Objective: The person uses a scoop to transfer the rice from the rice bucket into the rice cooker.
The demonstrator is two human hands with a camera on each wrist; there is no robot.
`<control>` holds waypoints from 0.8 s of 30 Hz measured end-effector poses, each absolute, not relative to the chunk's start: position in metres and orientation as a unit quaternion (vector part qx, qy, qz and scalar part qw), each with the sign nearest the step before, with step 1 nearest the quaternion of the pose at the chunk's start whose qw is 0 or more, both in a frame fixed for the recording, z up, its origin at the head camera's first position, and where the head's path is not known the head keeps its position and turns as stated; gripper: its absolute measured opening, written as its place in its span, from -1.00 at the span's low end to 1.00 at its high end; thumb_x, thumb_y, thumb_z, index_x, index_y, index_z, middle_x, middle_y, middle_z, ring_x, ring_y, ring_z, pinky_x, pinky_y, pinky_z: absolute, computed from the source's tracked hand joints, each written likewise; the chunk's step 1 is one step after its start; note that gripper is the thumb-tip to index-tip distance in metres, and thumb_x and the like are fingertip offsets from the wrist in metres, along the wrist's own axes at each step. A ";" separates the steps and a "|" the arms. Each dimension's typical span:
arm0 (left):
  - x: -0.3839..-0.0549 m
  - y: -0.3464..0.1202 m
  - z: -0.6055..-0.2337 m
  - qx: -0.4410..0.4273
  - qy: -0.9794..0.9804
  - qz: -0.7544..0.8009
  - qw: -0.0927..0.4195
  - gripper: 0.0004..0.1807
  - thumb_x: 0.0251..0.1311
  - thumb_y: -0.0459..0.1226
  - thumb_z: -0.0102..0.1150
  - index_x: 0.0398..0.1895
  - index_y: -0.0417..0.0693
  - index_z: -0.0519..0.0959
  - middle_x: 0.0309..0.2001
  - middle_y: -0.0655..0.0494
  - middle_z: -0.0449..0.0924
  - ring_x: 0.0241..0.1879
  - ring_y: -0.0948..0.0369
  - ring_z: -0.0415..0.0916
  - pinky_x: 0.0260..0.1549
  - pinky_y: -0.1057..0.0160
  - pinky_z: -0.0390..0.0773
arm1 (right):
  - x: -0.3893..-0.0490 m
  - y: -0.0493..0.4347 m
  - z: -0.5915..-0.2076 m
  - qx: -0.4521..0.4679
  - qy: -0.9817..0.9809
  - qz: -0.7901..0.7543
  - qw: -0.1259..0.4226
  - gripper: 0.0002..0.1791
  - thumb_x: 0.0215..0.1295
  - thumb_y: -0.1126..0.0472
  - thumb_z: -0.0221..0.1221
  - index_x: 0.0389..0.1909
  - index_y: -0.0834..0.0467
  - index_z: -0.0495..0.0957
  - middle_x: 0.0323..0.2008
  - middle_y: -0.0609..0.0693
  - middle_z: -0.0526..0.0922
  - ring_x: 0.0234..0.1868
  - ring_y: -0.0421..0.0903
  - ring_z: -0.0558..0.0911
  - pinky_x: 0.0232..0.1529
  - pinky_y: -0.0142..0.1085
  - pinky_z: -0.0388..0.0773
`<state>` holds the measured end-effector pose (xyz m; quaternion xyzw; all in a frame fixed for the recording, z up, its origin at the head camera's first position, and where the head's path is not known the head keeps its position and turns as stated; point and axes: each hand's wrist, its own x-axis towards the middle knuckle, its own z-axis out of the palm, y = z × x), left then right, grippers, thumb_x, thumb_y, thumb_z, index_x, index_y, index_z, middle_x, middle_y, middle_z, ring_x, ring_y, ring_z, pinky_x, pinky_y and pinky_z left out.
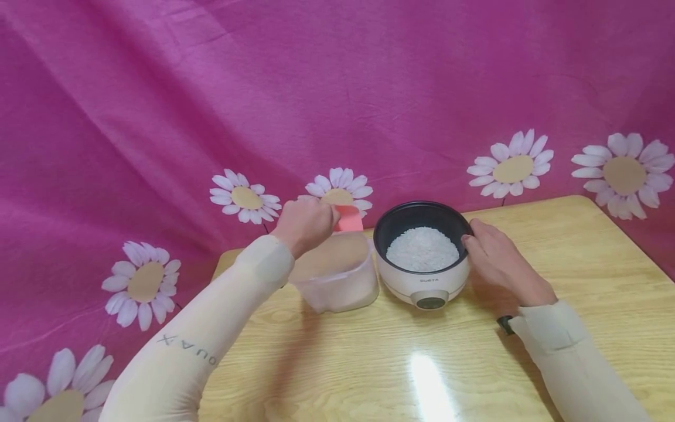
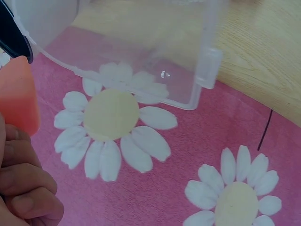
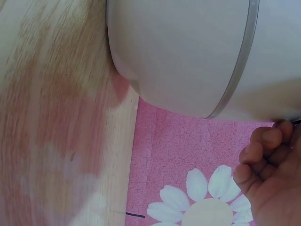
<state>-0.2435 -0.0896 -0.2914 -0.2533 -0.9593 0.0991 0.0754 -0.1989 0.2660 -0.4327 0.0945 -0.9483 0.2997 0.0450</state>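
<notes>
My left hand (image 1: 307, 224) grips a small orange-pink scoop (image 1: 350, 218) over the far side of a clear plastic container (image 1: 340, 292). In the left wrist view, curled fingers (image 2: 28, 181) lie below the scoop (image 2: 21, 96), next to the container's rim (image 2: 141, 94). Just right of the container stands a white rice cooker (image 1: 396, 280), its dark inner pot (image 1: 390, 225) holding a mound of white rice (image 1: 423, 250). My right hand (image 1: 503, 261) holds the cooker's right rim, thumb at the top edge. The right wrist view shows its curled fingers (image 3: 263, 148) against the cooker's side.
Both vessels stand on a light wooden table (image 1: 358, 357), near its back edge. Behind it hangs a magenta cloth (image 1: 337, 105) printed with white daisies. A small dark object (image 1: 505, 324) shows at the right cuff.
</notes>
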 end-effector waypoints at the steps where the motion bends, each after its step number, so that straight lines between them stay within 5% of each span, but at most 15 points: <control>1: -0.243 -0.091 -0.292 -0.254 -0.959 0.098 0.077 -0.61 0.43 -0.21 -0.05 -0.65 -0.01 0.43 -0.65 0.12 0.26 -0.58 0.11 0.33 -0.61 0.07 0.54 | -0.199 0.266 -0.433 0.095 -0.947 0.302 0.046 -0.62 0.59 0.05 -0.27 -0.02 0.26 0.36 -0.20 0.19 0.49 -0.12 0.12 0.47 -0.04 0.01 0.47; 15: -0.233 -0.121 -0.299 -0.236 -0.963 0.118 0.056 -0.65 0.41 -0.24 -0.03 -0.62 -0.02 0.42 -0.71 0.17 0.18 -0.68 0.16 0.25 -0.72 0.20 0.31 | -0.198 0.263 -0.433 0.098 -0.944 0.312 0.049 -0.64 0.60 0.04 -0.25 -0.05 0.24 0.37 -0.22 0.18 0.48 -0.14 0.12 0.47 -0.08 0.01 0.47; 24: -0.227 -0.132 -0.302 -0.236 -0.964 0.116 0.032 -0.64 0.43 -0.24 0.00 -0.61 -0.03 0.40 -0.71 0.18 0.16 -0.69 0.21 0.19 -0.71 0.28 0.25 | -0.199 0.266 -0.432 0.088 -0.947 0.307 0.023 -0.54 0.61 0.00 -0.30 0.09 0.30 0.35 -0.08 0.26 0.51 -0.02 0.19 0.48 0.09 0.17 0.52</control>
